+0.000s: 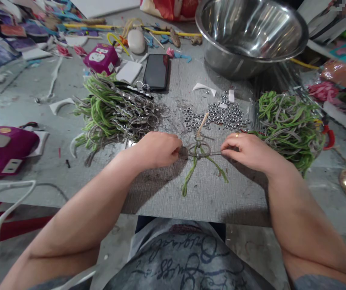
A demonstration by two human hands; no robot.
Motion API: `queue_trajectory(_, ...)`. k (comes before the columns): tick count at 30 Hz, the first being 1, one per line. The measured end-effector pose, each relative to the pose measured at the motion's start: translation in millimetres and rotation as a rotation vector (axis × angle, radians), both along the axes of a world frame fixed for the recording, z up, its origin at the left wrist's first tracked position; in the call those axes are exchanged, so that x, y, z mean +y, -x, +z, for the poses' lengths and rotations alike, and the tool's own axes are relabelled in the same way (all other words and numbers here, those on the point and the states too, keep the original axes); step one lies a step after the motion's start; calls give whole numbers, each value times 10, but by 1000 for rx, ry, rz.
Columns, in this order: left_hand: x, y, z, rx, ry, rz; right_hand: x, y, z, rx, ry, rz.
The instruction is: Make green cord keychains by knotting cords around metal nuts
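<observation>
A knotted green and grey cord piece [198,154] lies on the table in front of me, with loops around a small metal bead in the middle. Two green cord ends hang from it toward me. My left hand [161,150] is closed and pinches a grey cord end on the left. On the right, my right hand [245,150] pinches the opposite grey end, so the cord runs straight between both hands. A thin wooden stick [202,124] stands up just behind the knot. Beyond it lie many loose silver beads [226,112].
Green and grey cords with metal rings [115,112] are heaped at left; a second cord bundle [290,129] sits at right. Behind are a phone [156,71], a steel bowl [248,60] and purple power sockets [102,58]. Red-handled scissors [329,137] lie beside the right bundle.
</observation>
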State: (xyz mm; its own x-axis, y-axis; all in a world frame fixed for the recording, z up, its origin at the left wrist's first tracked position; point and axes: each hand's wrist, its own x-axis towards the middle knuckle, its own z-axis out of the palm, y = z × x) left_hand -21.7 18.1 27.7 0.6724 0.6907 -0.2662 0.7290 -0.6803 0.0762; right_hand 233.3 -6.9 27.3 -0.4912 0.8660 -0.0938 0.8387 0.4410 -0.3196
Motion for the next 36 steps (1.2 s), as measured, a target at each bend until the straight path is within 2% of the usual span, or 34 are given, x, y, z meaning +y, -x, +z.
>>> queue_trajectory(14, 24, 38, 9, 5, -41, 44, -12, -50, -18, -176, -103, -39)
queue_trajectory(18, 8, 21, 10, -183, -56, 11, -19, -26, -23, -131, -131, -40)
queue_trajectory(20, -24, -13, 3, -331, -63, -26, -37, 13, -28, -18, -210, -36)
queue_trajectory(23, -88, -89, -45, -516, -8, -87, -76, 111, -50, 183, -265, 48)
queue_trajectory(29, -152, -196, -193, -555, 102, -105, -98, 228, -115, 190, -102, 178)
queue_trajectory(36, -145, -200, -188, -490, 79, -77, -110, 129, -33, 97, 125, 251)
